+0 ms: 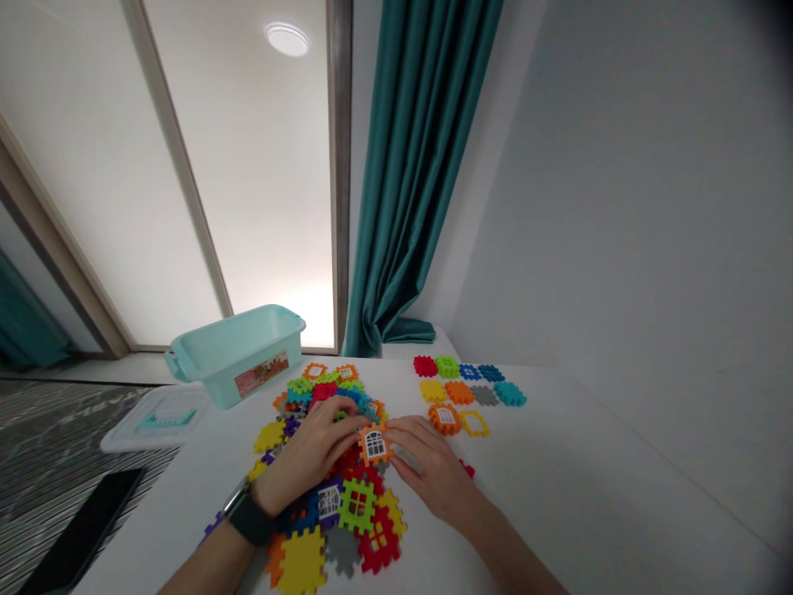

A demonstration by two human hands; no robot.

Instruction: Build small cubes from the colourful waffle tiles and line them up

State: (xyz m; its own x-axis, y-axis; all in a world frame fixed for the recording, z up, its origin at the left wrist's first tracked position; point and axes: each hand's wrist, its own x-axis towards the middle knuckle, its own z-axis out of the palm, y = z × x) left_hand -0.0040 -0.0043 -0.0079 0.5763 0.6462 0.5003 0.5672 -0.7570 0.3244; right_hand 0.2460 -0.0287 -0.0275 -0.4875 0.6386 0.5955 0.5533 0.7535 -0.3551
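Note:
An orange window tile [375, 445], toothed along its edges and with a white pane, is held above a heap of coloured interlocking tiles. The right side of it is pinched by my right hand [429, 464], thumb below and fingers above. My left hand [325, 442], with a dark watch on its wrist, has its fingertips closed at the tile's upper left edge. Beneath lie several tiles, among them a green window tile [358, 506], a yellow tile [302, 562], a grey tile [342, 550] and a red window tile [379, 541]. My left hand and forearm hide part of the heap.
Loose tiles lie in rows at the back right, including an orange tile [459, 392] and a yellow frame [475, 423]. A mint-green bin [248, 351] stands at the back left of the white table [526, 512], beside a clear lid [154, 417]. A black phone-like slab [83, 529] lies lower left.

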